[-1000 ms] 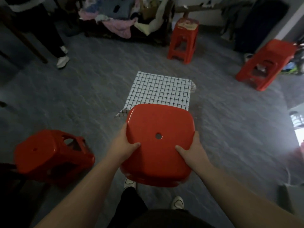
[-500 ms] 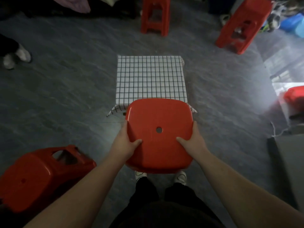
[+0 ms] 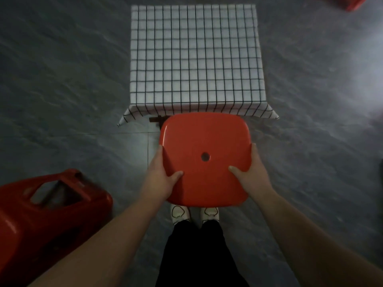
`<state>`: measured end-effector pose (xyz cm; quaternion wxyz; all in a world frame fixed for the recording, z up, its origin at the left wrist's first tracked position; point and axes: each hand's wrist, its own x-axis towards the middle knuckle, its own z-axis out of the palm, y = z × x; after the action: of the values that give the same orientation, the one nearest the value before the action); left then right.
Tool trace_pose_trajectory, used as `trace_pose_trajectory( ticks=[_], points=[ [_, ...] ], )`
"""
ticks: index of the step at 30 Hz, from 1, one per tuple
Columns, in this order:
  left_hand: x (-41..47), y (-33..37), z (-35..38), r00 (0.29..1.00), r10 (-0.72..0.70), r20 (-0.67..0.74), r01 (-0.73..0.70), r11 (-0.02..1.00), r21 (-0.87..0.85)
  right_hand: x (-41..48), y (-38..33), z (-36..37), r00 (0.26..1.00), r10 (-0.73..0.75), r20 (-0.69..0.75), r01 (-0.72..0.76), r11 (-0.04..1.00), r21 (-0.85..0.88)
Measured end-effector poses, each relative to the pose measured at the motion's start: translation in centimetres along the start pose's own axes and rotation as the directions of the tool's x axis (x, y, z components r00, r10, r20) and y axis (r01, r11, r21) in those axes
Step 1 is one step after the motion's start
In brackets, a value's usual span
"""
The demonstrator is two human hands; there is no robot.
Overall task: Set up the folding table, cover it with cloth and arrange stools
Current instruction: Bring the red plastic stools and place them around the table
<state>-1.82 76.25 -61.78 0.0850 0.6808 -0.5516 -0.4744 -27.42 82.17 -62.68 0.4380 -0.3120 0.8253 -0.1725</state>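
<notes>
**Stool placement at the near side of the covered table**

The person's dark trousers and white shoes occupy the bottom of the view, toes toward the table. Directly above the shoes, both hands carry a red stool. The left hand grasps the left edge of the seat, thumb on top and fingers hidden under the rim. The right hand grasps the right edge in the same way. The seat is level and face up, with a round hole at its centre. The legs are hidden beneath it, so contact with the floor cannot be confirmed.

A second stool lies on its side on the floor at the person's left, apart from the table.

Beyond the held stool stands the folding table, of which only a dark frame part shows below the hem. A white checked cloth lies flat over the top, its near corners hanging. The edge of a third stool shows at the far right.

Assessment: set-up and covering appear complete, and stool arrangement is in hand. The next move calls for lowering the stool straight down just beside the near edge, clear of the hem, then releasing both hands. The second stool probably needs righting afterwards.
</notes>
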Motion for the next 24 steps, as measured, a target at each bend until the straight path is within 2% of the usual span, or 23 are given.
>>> trace_pose_trajectory(
  ticks=[7,15,20,24],
  points=[
    [6.8,-4.4,4.2,0.999,-0.044,-0.002,0.044,0.997,0.062,7.3,2.8,4.7,1.000,-0.006,0.019,0.006,1.000,0.010],
    [8.6,-6.3,5.6,0.997,-0.073,-0.005,0.073,0.993,0.098,8.9,4.0,5.9,0.998,-0.007,0.064,0.008,1.000,-0.018],
    [7.0,-4.8,4.1,0.994,-0.093,0.063,0.070,0.952,0.297,7.7,1.5,4.3,0.995,0.036,0.094,-0.021,0.988,-0.154],
    [3.1,-0.3,0.4,0.999,-0.042,0.025,0.029,0.914,0.405,4.6,-1.5,1.5,0.995,0.001,0.095,0.024,0.966,-0.259]
  ],
)
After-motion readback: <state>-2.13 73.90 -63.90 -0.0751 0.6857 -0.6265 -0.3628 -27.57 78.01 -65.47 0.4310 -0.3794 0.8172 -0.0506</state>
